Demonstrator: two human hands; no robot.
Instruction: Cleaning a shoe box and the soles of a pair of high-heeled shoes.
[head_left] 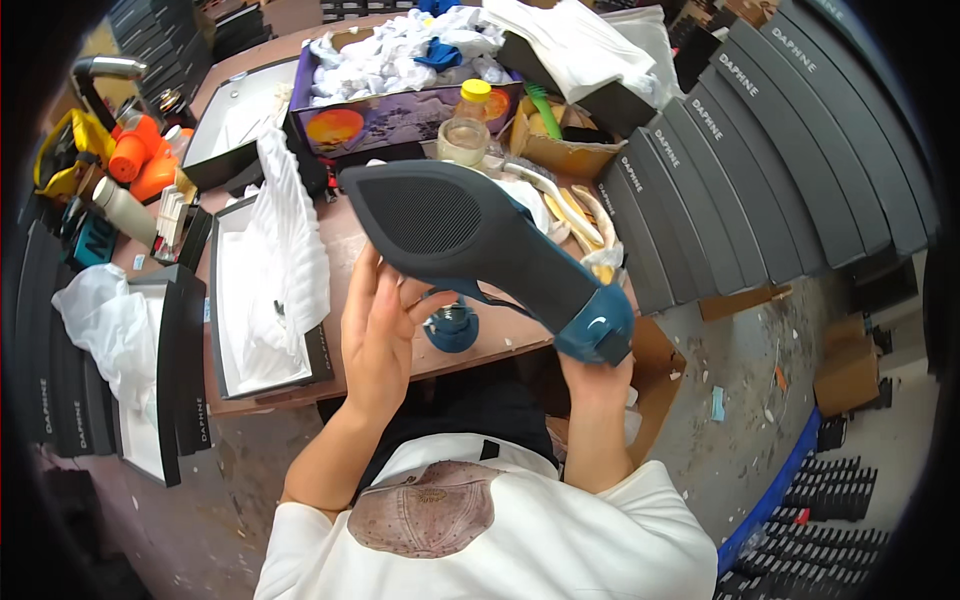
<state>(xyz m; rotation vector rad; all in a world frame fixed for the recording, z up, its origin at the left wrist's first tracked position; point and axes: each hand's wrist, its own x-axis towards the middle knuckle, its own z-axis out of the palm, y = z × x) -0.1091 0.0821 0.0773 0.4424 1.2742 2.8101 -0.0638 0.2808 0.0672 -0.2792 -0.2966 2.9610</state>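
Teal pointed-toe shoe with dark textured sole (470,235) held sole-up above brown worktable (345,245), toe toward upper left, block heel toward lower right. Left hand (378,325) under forepart, fingers spread and upright against shoe's underside edge, thumb curled toward strap. Right hand (596,368) below heel, mostly hidden behind it; seems to grip heel, finger positions not visible. Open black shoebox with white tissue paper (268,290) just left of left hand. Clear jar with yellow lid (468,125) beyond shoe. Stack of dark shoeboxes (760,150) at right.
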